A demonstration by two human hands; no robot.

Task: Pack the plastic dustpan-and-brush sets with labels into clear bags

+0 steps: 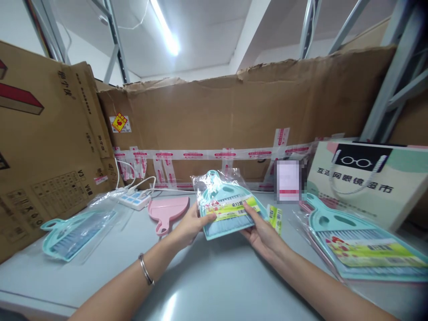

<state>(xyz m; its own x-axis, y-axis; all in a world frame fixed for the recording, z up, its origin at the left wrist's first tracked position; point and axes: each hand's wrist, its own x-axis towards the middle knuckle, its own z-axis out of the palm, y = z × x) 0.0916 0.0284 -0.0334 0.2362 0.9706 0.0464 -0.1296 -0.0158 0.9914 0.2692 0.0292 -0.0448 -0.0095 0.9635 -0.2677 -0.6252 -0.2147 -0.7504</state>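
Note:
Between my two hands is a light blue dustpan and brush set (230,189) in a clear plastic bag, raised a little above the table and tilted toward me. A yellow-green label with red print crosses its bristles. My left hand (191,223) grips its left edge, thumb on the label. Closed on the lower right edge is my right hand (262,232), its thumb also on the label and its other fingers partly hidden beneath. Behind my left wrist lies a bare pink dustpan (168,211). A loose yellow-green label (274,218) lies just right of the held set.
More bagged blue sets (364,245) are stacked at the right, before a paper bag (361,178). Another bagged set (78,234) lies at the left. A white power strip (134,199) with cables sits at the back. Cardboard (207,116) walls the grey table (187,285).

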